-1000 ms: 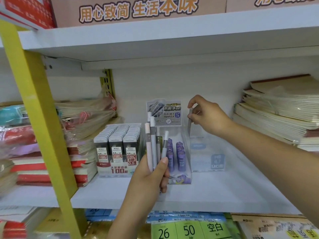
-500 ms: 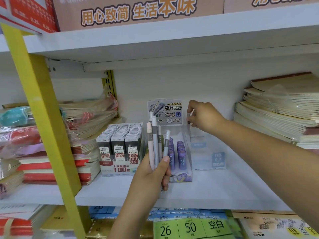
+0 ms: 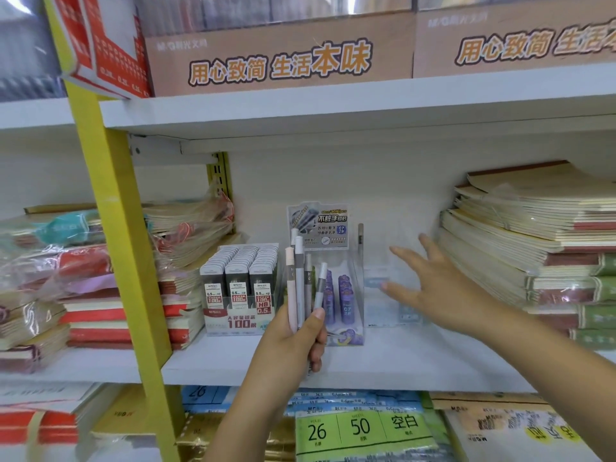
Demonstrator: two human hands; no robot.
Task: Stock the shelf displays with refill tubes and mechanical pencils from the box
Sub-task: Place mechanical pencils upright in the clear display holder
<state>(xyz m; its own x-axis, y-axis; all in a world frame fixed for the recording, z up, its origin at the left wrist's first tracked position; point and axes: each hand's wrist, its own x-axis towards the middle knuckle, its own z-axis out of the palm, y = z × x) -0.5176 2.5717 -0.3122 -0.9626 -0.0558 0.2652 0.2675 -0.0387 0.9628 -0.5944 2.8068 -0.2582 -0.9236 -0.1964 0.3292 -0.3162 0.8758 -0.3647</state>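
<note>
- Strip of bare shelf board being left open along lower centre and lower right of frame, in front of displays.
- Headroom above displays being capped by upper shelf.
- Centre being blocked by refill pack display and clear tube case, just beside each other.
- Gap right of centre, between case and notebook stack, being partly taken up by low clear box and spread right hand.
- Left side being closed off by yellow post and wrapped notebooks.
- Case front being screened by left hand gripping pencils.
</note>
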